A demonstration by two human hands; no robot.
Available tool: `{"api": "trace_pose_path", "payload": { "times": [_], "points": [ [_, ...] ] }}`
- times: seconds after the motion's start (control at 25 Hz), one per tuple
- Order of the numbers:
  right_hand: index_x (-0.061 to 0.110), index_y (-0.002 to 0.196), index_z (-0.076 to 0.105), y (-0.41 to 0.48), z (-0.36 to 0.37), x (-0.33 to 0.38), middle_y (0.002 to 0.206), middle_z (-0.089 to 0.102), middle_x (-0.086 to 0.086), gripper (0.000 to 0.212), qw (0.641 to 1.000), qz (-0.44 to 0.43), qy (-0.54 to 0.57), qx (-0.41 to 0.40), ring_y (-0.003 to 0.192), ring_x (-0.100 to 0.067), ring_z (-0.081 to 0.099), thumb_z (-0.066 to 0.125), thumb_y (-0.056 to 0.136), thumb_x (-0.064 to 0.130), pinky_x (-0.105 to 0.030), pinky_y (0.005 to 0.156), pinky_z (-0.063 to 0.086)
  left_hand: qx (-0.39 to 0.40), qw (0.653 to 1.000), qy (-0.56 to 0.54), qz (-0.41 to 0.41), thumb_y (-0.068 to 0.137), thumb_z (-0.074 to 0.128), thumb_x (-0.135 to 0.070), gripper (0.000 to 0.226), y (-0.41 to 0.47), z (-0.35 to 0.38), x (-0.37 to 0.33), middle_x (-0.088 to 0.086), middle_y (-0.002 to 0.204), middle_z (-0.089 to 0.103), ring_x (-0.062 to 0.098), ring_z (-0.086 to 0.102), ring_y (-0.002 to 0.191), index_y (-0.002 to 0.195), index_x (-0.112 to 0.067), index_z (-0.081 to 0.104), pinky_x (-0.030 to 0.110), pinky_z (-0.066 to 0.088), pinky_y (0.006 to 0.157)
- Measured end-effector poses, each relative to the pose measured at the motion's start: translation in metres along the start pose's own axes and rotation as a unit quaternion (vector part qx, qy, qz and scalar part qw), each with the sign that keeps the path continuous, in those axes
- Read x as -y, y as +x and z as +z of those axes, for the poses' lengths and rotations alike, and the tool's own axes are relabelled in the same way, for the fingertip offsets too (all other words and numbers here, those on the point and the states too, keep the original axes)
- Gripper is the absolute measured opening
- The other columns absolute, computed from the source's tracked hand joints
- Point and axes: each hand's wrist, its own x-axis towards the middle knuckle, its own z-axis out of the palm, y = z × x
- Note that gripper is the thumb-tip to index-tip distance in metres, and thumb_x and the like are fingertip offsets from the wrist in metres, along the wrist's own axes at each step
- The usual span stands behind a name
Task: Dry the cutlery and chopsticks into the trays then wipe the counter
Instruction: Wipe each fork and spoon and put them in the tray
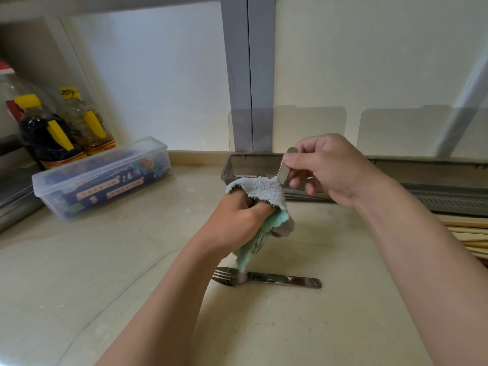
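Nearest to me, 1 fork (pixel 266 280) lies flat on the pale counter (pixel 290 326), tines to my left, handle to my right. A corner of the cloth (pixel 264 196) hangs down over its neck; I cannot tell if it touches.

Beyond that, my left hand (pixel 237 220) is curled round the cloth, which is grey on one face and green on the other, bunched in my fist. My right hand (pixel 324 167) pinches the flat steel handle (pixel 284 173) of a piece of cutlery between thumb and fingers. Its lower end is buried in the cloth, so I cannot tell what kind of piece it is.

Just behind my hands sits a grey tray (pixel 232 165) with some metal pieces inside. A second, slotted tray (pixel 449 196) lies to its right, with pale chopsticks (pixel 464 233) on the counter in front of it.

Far left, a clear plastic box (pixel 105 178) stands before 2 bottles (pixel 50 136) with yellow caps.
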Motion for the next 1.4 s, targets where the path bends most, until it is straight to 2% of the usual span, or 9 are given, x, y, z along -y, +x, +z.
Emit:
{"api": "trace_pose_path", "payload": {
  "times": [0.16, 0.24, 0.4, 0.52, 0.72, 0.88, 1.08, 1.24, 1.4],
  "points": [
    [-0.005, 0.085, 0.065, 0.003, -0.013, 0.003, 0.058, 0.058, -0.009, 0.011, 0.989, -0.005, 0.102, -0.110, 0.048, -0.017, 0.057, 0.064, 0.094, 0.003, -0.025, 0.038, 0.039, 0.020, 0.997, 0.034, -0.074, 0.095, 0.058, -0.008, 0.024, -0.002, 0.004, -0.005, -0.005, 0.053, 0.063, 0.012, 0.060, 0.045, 0.072, -0.013, 0.064, 0.025, 0.048, 0.045],
    [-0.005, 0.088, 0.065, 0.005, -0.013, 0.002, 0.059, 0.055, -0.009, 0.010, 0.985, -0.008, 0.119, -0.128, 0.046, -0.016, 0.057, 0.065, 0.093, 0.004, -0.024, 0.038, 0.040, 0.019, 0.996, 0.028, -0.088, 0.095, 0.057, -0.008, 0.025, -0.003, 0.005, -0.007, -0.005, 0.051, 0.062, 0.013, 0.057, 0.043, 0.071, -0.013, 0.062, 0.024, 0.049, 0.045],
    [0.005, 0.070, 0.063, 0.007, -0.014, -0.001, 0.060, 0.055, -0.009, 0.024, 0.972, -0.013, 0.149, -0.179, 0.047, -0.017, 0.057, 0.066, 0.094, 0.006, -0.025, 0.039, 0.044, 0.011, 0.995, 0.010, -0.094, 0.098, 0.055, -0.010, 0.023, 0.001, 0.002, -0.008, -0.005, 0.052, 0.064, 0.012, 0.054, 0.043, 0.076, -0.013, 0.062, 0.024, 0.047, 0.045],
    [0.006, 0.074, 0.064, 0.009, -0.018, -0.003, 0.062, 0.059, -0.009, 0.020, 0.958, -0.018, 0.164, -0.233, 0.051, -0.018, 0.060, 0.066, 0.094, 0.007, -0.027, 0.043, 0.049, -0.005, 0.995, 0.026, -0.097, 0.097, 0.057, -0.012, 0.019, 0.003, -0.003, -0.003, -0.003, 0.058, 0.067, 0.015, 0.060, 0.050, 0.080, -0.012, 0.064, 0.025, 0.050, 0.048],
    [0.005, 0.092, 0.058, 0.017, -0.026, -0.018, 0.075, 0.066, -0.018, 0.007, 0.927, 0.022, 0.213, -0.309, 0.058, -0.026, 0.070, 0.061, 0.092, -0.001, -0.031, 0.055, 0.058, -0.100, 0.988, -0.034, -0.116, 0.095, 0.054, -0.010, 0.029, 0.009, -0.005, 0.001, 0.001, 0.053, 0.064, 0.016, 0.054, 0.044, 0.067, -0.014, 0.058, 0.025, 0.045, 0.046],
    [0.003, 0.104, 0.052, 0.021, -0.016, -0.035, 0.083, 0.069, -0.023, 0.012, 0.925, 0.096, 0.204, -0.306, 0.061, -0.026, 0.074, 0.056, 0.095, -0.004, -0.031, 0.057, 0.060, -0.167, 0.975, -0.096, -0.107, 0.097, 0.055, -0.018, 0.022, 0.009, -0.006, -0.003, 0.000, 0.049, 0.062, 0.018, 0.056, 0.042, 0.078, -0.011, 0.063, 0.028, 0.048, 0.046],
    [0.006, 0.090, 0.052, 0.023, -0.009, -0.045, 0.088, 0.067, -0.021, 0.010, 0.934, 0.156, 0.144, -0.288, 0.059, -0.026, 0.071, 0.050, 0.099, 0.001, -0.030, 0.045, 0.056, -0.201, 0.971, -0.098, -0.084, 0.099, 0.052, -0.026, 0.029, 0.011, -0.011, 0.000, 0.007, 0.068, 0.059, 0.019, 0.057, 0.061, 0.087, -0.003, 0.066, 0.029, 0.051, 0.051],
    [0.002, 0.107, 0.063, 0.021, -0.014, -0.039, 0.079, 0.063, -0.013, 0.019, 0.943, 0.177, -0.059, -0.276, 0.066, -0.032, 0.074, 0.049, 0.095, 0.004, -0.043, 0.061, 0.063, -0.225, 0.965, -0.111, -0.083, 0.100, 0.050, -0.026, 0.028, 0.012, -0.014, 0.000, 0.009, 0.075, 0.058, 0.020, 0.058, 0.064, 0.086, -0.007, 0.066, 0.028, 0.051, 0.048],
    [0.013, 0.086, 0.069, 0.007, -0.012, -0.018, 0.079, 0.070, -0.011, 0.020, 0.934, 0.108, -0.279, -0.196, 0.067, -0.031, 0.073, 0.052, 0.082, 0.004, -0.046, 0.068, 0.064, -0.224, 0.962, -0.131, -0.088, 0.100, 0.051, -0.026, 0.031, 0.011, -0.012, -0.004, 0.009, 0.068, 0.058, 0.025, 0.058, 0.059, 0.081, -0.006, 0.065, 0.039, 0.055, 0.048]
  ]
}}
